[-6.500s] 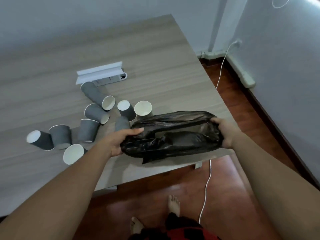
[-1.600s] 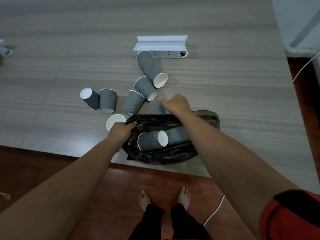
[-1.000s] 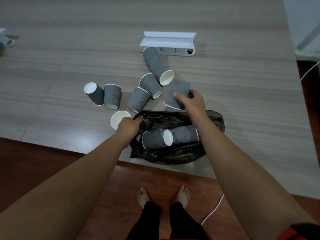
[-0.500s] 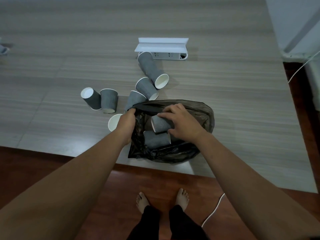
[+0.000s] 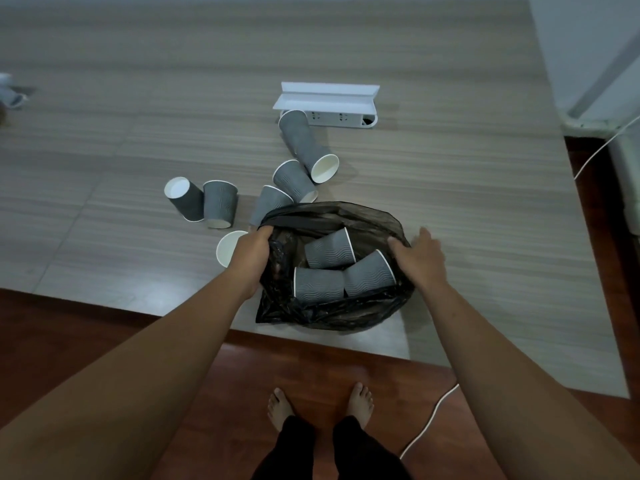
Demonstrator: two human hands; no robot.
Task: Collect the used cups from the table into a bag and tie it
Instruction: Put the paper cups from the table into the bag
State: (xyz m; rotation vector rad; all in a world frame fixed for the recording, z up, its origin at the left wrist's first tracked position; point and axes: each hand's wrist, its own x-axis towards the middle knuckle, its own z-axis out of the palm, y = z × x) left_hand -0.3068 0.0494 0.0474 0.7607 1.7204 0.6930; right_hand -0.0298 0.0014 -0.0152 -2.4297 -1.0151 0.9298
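The black bag [image 5: 332, 306] sits at the near edge of the table [image 5: 450, 202], its mouth pulled wide, and three grey ribbed cups lie on their sides inside it: one toward the back [image 5: 329, 252], one at the front left [image 5: 318, 284] and one at the front right [image 5: 369, 273], the three touching one another. The left hand [image 5: 251, 252] grips the bag's left rim, fingers curled round the bunched plastic. The right hand [image 5: 420, 259] is over the right rim with fingers loosely spread and holding nothing; whether it touches the plastic is hard to tell. Out on the table, just beyond and left of the bag, more cups wait: a white-mouthed one [image 5: 228, 247] beside the left hand, one [image 5: 268, 207] partly behind the bag's rim, a pair [image 5: 202, 202] further left, one [image 5: 294, 180] lying on its side, and a long nested stack [image 5: 306, 145] whose base reaches a white power strip [image 5: 341, 117] under a white bracket [image 5: 325, 98]. Below, bare feet [image 5: 320, 405] stand on the reddish wooden floor [image 5: 104, 327], with a white cable [image 5: 427, 424] trailing near the right foot.
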